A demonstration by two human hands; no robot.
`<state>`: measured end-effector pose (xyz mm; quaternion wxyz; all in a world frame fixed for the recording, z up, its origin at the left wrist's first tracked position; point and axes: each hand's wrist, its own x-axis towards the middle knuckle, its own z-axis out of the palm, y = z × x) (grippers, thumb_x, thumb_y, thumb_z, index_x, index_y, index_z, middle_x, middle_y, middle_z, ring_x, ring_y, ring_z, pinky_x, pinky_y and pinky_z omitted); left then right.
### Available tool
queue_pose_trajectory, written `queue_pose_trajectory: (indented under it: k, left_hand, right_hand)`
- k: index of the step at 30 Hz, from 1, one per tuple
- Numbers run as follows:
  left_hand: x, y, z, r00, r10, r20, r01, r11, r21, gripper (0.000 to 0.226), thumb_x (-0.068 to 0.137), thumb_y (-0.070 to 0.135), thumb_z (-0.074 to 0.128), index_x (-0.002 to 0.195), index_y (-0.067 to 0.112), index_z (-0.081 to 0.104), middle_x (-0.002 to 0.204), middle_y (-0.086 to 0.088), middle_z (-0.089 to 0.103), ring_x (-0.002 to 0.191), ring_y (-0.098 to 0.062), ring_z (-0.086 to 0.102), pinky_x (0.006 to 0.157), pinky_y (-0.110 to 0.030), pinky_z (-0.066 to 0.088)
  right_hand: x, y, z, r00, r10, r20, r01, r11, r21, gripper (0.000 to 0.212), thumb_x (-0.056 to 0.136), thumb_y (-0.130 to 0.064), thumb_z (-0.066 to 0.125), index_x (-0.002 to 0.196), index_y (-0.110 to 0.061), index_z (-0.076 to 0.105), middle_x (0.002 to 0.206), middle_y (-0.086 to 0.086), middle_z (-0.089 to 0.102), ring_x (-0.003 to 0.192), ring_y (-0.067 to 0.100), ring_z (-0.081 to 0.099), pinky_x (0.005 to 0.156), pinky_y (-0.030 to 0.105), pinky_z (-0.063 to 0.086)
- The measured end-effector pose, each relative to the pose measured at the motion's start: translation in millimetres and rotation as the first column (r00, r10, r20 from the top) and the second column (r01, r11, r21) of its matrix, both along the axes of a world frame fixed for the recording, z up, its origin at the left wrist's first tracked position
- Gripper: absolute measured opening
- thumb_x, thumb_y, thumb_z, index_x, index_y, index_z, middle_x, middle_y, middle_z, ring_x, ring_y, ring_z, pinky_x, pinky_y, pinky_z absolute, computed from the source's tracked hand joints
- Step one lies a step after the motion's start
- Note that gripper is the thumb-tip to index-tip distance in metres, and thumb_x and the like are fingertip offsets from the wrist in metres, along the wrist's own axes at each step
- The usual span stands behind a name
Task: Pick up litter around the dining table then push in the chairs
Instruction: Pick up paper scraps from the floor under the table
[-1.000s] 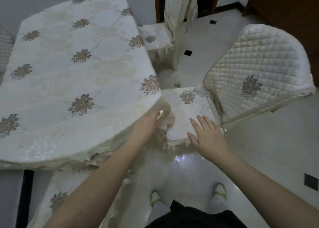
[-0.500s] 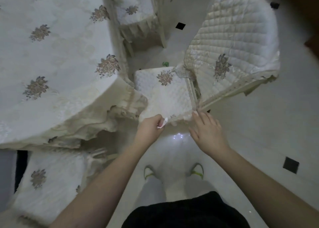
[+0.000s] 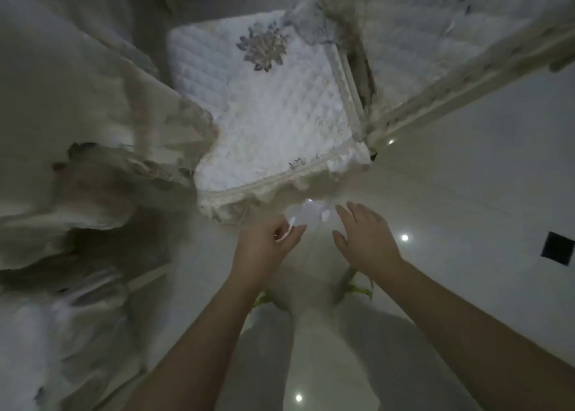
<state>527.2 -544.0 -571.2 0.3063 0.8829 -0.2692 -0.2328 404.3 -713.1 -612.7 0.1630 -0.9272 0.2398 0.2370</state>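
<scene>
My left hand is curled round a small pale scrap of litter, held just below the front edge of the quilted white chair seat. My right hand hovers beside it with fingers straight and apart, holding nothing. Between the two hands, on the shiny floor, lies a clear, glinting piece of wrapper. The chair's padded back leans off to the upper right. The dining table's cloth hangs down at the left, its fringe overlapping the seat's left corner. The picture is blurred.
A second covered chair sits at the lower left, partly under the table. Pale glossy floor with a black inset tile stretches to the right. My shoes with green trim stand below the hands.
The view has dropped much closer to the floor and the chair seat. Both hands have sunk below the seat's front edge, the left still holding the scrap.
</scene>
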Motion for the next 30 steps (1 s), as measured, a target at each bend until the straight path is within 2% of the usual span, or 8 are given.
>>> queue_pose_trajectory:
  k: [3, 6, 8, 14, 18, 22, 26, 30]
  left_hand:
    - [9, 2, -67, 0.994, 0.066, -0.092, -0.065, 0.998, 0.018, 0.050, 0.082, 0.050, 0.064, 0.054, 0.016, 0.040, 0.047, 0.002, 0.036, 0.046, -0.007, 0.037, 0.046, -0.019, 0.026]
    - [11, 3, -136, 0.977, 0.068, -0.200, -0.056, 0.996, 0.062, 0.054, 0.082, 0.062, 0.051, 0.062, 0.011, 0.049, 0.060, -0.005, 0.062, 0.057, -0.013, 0.061, 0.055, -0.036, 0.049]
    - [7, 1, -170, 0.959, 0.071, -0.273, -0.053, 0.996, 0.074, 0.049, 0.087, 0.057, 0.048, 0.065, 0.014, 0.051, 0.064, -0.001, 0.068, 0.061, -0.009, 0.066, 0.060, -0.041, 0.053]
    - [6, -1, -262, 0.902, 0.149, -0.406, -0.142, 0.989, 0.048, 0.042, 0.100, 0.036, 0.041, 0.075, 0.015, 0.069, 0.069, 0.008, 0.070, 0.061, 0.003, 0.062, 0.064, -0.018, 0.046]
    - [13, -6, -316, 0.804, 0.205, -0.559, -0.235, 0.972, 0.020, 0.038, 0.101, 0.033, 0.041, 0.092, 0.002, 0.060, 0.083, 0.002, 0.073, 0.076, -0.002, 0.068, 0.072, -0.019, 0.048]
    - [17, -11, -348, 0.724, 0.149, -0.674, -0.278, 0.957, -0.087, 0.025, 0.104, 0.022, 0.032, 0.101, -0.002, 0.039, 0.091, -0.007, 0.071, 0.077, -0.003, 0.069, 0.064, -0.015, 0.048]
    - [19, -12, -370, 0.614, 0.063, -0.787, -0.286, 0.947, -0.147, 0.020, 0.105, 0.018, 0.027, 0.112, 0.011, 0.045, 0.096, -0.006, 0.070, 0.093, -0.019, 0.068, 0.091, -0.038, 0.050]
    - [26, -10, -384, 0.589, 0.176, -0.789, -0.415, 0.903, -0.108, 0.021, 0.105, 0.016, 0.027, 0.107, 0.016, 0.048, 0.083, -0.014, 0.066, 0.079, -0.029, 0.066, 0.089, -0.048, 0.050]
  right_hand:
    - [0, 2, -75, 0.999, -0.015, -0.040, 0.016, 1.000, 0.012, 0.057, 0.099, -0.043, 0.035, 0.150, -0.020, 0.023, 0.155, 0.006, 0.028, 0.142, 0.023, 0.025, 0.114, 0.039, 0.020]
    - [3, 1, -147, 0.996, -0.055, -0.071, 0.057, 0.998, 0.039, 0.057, 0.099, -0.042, 0.037, 0.149, -0.020, 0.025, 0.152, 0.007, 0.033, 0.137, 0.026, 0.033, 0.110, 0.039, 0.027]
    - [7, -1, -195, 0.990, -0.103, -0.092, 0.110, 0.991, 0.076, 0.057, 0.098, -0.041, 0.038, 0.149, -0.019, 0.025, 0.149, 0.009, 0.037, 0.131, 0.027, 0.039, 0.106, 0.039, 0.032]
    - [26, 3, -317, 0.947, -0.245, -0.208, 0.277, 0.951, 0.139, 0.053, 0.097, -0.034, 0.042, 0.146, -0.019, 0.028, 0.136, 0.012, 0.046, 0.119, 0.031, 0.049, 0.096, 0.041, 0.041]
    - [36, 8, -379, 0.918, -0.351, -0.185, 0.378, 0.914, 0.144, 0.056, 0.092, -0.028, 0.048, 0.143, -0.018, 0.029, 0.131, 0.014, 0.044, 0.114, 0.034, 0.049, 0.092, 0.044, 0.042]
    - [44, 7, -424, 0.865, -0.477, -0.156, 0.492, 0.867, 0.075, 0.050, 0.090, -0.031, 0.049, 0.136, -0.018, 0.034, 0.123, 0.013, 0.041, 0.114, 0.035, 0.045, 0.092, 0.046, 0.039]
    - [53, 6, -453, 0.843, -0.531, -0.090, 0.537, 0.842, 0.056, 0.037, 0.088, -0.020, 0.047, 0.122, -0.011, 0.038, 0.118, 0.015, 0.037, 0.105, 0.038, 0.045, 0.087, 0.046, 0.041]
    - [57, 2, -472, 0.873, -0.487, -0.032, 0.488, 0.873, 0.004, 0.031, 0.091, -0.003, 0.037, 0.122, -0.003, 0.036, 0.120, 0.021, 0.039, 0.103, 0.041, 0.050, 0.081, 0.048, 0.044]
